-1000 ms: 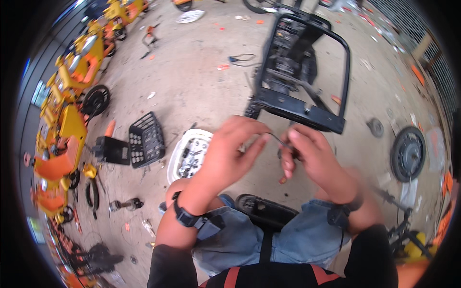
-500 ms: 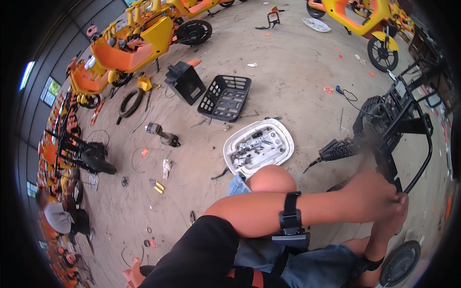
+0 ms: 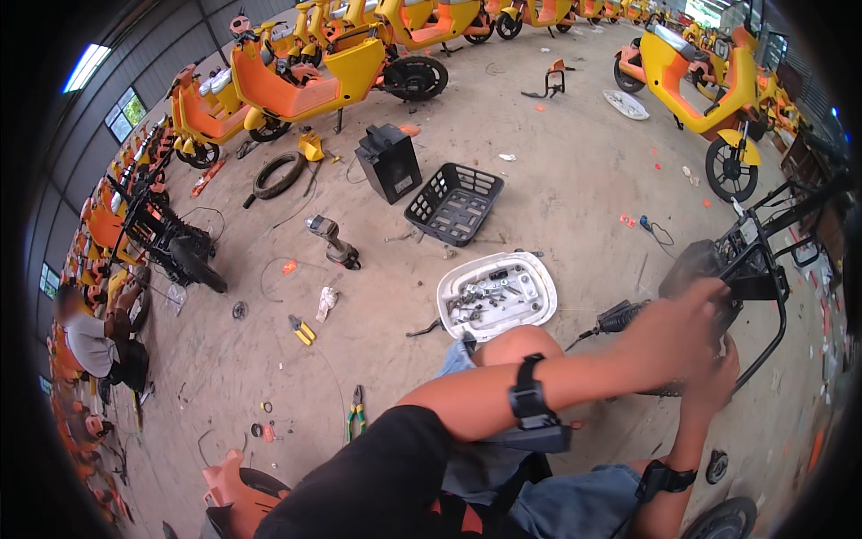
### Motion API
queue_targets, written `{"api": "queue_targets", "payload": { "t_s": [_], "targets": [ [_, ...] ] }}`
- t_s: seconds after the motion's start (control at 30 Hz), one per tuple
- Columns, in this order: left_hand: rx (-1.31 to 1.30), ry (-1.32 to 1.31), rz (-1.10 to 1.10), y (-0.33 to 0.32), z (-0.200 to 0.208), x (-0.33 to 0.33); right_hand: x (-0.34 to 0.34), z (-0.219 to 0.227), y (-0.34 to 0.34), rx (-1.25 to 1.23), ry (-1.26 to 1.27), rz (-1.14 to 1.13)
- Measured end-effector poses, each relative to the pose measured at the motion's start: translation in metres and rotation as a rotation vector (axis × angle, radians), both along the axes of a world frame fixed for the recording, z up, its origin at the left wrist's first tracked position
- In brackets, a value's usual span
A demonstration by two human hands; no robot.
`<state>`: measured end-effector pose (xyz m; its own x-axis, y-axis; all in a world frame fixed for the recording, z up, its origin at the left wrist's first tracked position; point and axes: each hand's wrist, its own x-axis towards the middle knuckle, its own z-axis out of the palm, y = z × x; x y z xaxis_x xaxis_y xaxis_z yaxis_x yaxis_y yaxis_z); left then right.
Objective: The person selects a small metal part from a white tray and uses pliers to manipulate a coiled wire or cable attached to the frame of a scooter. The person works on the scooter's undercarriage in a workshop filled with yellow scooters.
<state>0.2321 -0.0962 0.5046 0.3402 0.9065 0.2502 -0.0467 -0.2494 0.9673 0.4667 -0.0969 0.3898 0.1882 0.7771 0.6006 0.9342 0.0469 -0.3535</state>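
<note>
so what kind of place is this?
Most likely a workshop or depot where electric scooters are repaired or stripped. Rows of orange and yellow scooters line the concrete floor, loose parts and a power drill lie about, and both hands work on a black metal frame.

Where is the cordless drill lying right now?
In the head view, the cordless drill lies on the concrete floor left of centre, between the black basket and the loose tyre.
</note>
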Motion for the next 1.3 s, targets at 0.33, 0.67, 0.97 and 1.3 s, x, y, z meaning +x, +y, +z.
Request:
{"api": "queue_targets", "payload": {
  "t_s": [0.33, 0.67, 0.97, 1.3],
  "targets": [
    [-0.202, 0.345, 0.672, -0.028, -0.208, -0.275, 0.006, 0.007, -0.012, -0.121, 0.030, 0.100],
    [-1.203, 1.074, 0.472, -0.225, -0.494, -0.464, 0.008, 0.003, -0.014, -0.082, -0.023, 0.035],
    [-0.893, 1.253, 0.488, -0.178, -0.506, -0.401, -0.006, -0.016, 0.002, 0.005, -0.193, -0.112],
    [-0.625, 1.167, 0.592, -0.086, -0.510, -0.384, -0.016, -0.033, 0.019, 0.112, -0.346, -0.267]
  ]
}}
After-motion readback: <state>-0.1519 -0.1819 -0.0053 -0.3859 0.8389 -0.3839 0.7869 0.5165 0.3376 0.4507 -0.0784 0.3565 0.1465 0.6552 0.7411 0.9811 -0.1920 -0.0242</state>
